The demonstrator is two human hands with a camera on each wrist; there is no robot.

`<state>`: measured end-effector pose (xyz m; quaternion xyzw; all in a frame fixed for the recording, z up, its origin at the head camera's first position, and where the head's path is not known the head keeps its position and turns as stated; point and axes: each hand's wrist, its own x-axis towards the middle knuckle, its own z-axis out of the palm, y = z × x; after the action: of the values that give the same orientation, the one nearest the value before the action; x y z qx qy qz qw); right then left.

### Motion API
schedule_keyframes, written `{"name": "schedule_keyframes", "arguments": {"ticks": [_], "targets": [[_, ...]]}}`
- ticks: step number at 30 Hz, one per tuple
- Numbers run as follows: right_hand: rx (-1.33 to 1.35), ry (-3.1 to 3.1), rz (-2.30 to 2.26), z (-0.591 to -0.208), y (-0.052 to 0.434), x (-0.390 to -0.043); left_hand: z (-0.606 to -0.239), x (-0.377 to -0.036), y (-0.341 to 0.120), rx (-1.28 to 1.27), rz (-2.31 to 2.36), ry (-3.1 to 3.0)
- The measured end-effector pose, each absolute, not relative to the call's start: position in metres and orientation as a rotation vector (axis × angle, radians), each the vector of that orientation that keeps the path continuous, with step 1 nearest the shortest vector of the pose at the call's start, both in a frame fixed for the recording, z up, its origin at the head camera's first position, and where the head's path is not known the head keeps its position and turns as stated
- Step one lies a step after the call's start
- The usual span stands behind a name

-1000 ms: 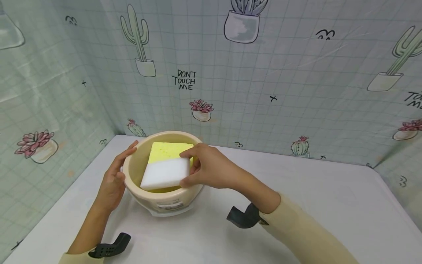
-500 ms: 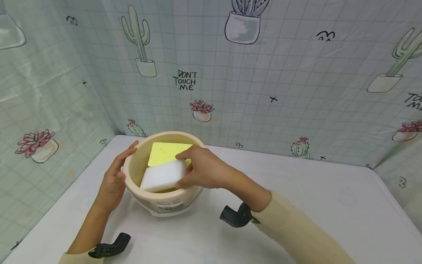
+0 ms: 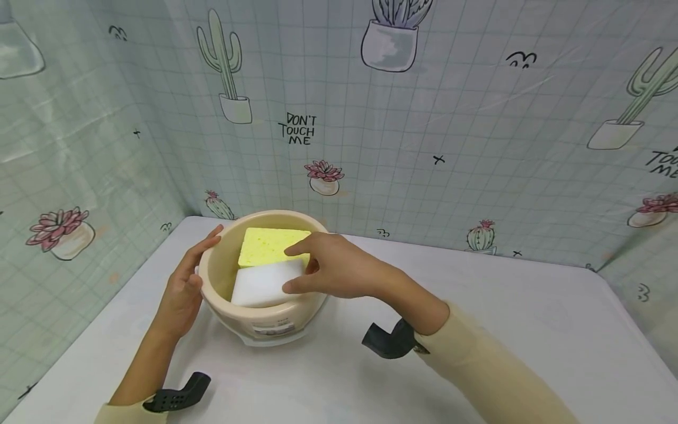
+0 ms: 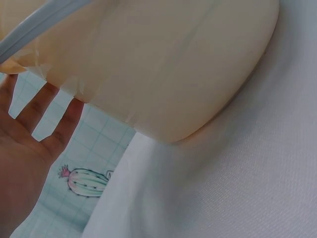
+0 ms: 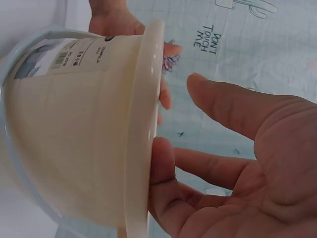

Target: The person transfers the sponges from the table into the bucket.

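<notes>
A cream bucket (image 3: pixel 212 275) stands on the white table. Inside it a yellow sponge (image 3: pixel 267 246) leans at the back, and a white sponge block (image 3: pixel 265 285) lies in front, overlapping its lower part. My left hand (image 3: pixel 182 294) steadies the bucket from the left, its straight fingers (image 4: pixel 69 116) touching the outer side near the rim. Over the right rim, my right hand (image 3: pixel 339 268) has thumb and index finger spread above the white block. In the right wrist view this hand (image 5: pixel 257 163) shows a wide gap between thumb and fingers, with nothing held there.
The bucket's grey handle (image 5: pixel 12 131) hangs down around its outside, beside a printed label (image 5: pixel 62 57). White tabletop (image 3: pixel 477 330) extends to the right. A cactus-print curtain (image 3: pixel 371 129) rises behind the table and along the left side.
The right hand has let go of the white sponge block, its fingers now spread. The block has settled lower in the bucket against the yellow sponge. The left hand stays put.
</notes>
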<state>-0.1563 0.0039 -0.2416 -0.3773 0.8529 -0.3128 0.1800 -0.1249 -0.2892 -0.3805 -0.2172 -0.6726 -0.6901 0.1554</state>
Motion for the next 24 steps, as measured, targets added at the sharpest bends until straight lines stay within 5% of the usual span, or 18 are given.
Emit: {"name": "schedule_keyframes", "arguments": {"ticks": [18, 24], "targets": [[-1.149, 2.441, -1.247, -0.272, 0.064, -0.155, -0.375, -0.122, -0.292, -0.742, -1.949, -1.905], [-1.028, 2.586, -1.270, -0.297, 0.094, -0.148, -0.355, -0.110, -0.290, -0.612, -1.574, -2.174]]}}
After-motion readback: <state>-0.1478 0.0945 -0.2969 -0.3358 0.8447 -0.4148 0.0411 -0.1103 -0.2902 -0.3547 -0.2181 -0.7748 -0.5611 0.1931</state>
